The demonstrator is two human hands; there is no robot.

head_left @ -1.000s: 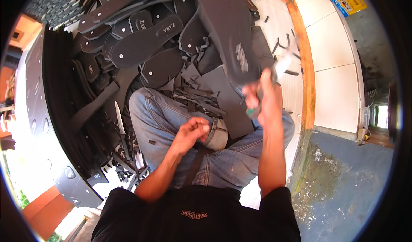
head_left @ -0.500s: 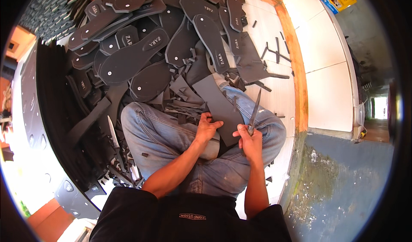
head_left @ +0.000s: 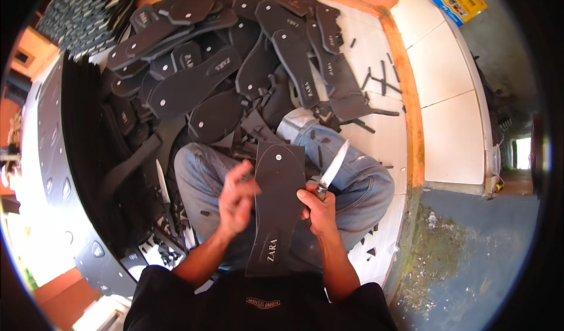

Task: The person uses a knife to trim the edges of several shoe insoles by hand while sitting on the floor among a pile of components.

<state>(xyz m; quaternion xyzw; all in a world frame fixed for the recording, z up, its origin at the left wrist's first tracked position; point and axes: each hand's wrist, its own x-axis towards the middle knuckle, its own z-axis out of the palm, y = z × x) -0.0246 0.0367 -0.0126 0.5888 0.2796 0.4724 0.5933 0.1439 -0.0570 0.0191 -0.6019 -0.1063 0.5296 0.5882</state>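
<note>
While my right grip [head_left: 320, 211] is pinching the sole sheet [head_left: 278, 199] and a knife [head_left: 335, 169] mid-frame, my left grip [head_left: 236, 200] is hovering, spread. Probably light and bendy, the sole sheet is favouring edge holds.

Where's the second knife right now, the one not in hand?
In the head view, the second knife lies left of centre, between the person's left knee and the dark stack, well left of the left hand.

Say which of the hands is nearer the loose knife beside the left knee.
Left. The left hand is to the right of the loose knife; the right hand is farther right, holding another knife and the dark sheet.
</note>
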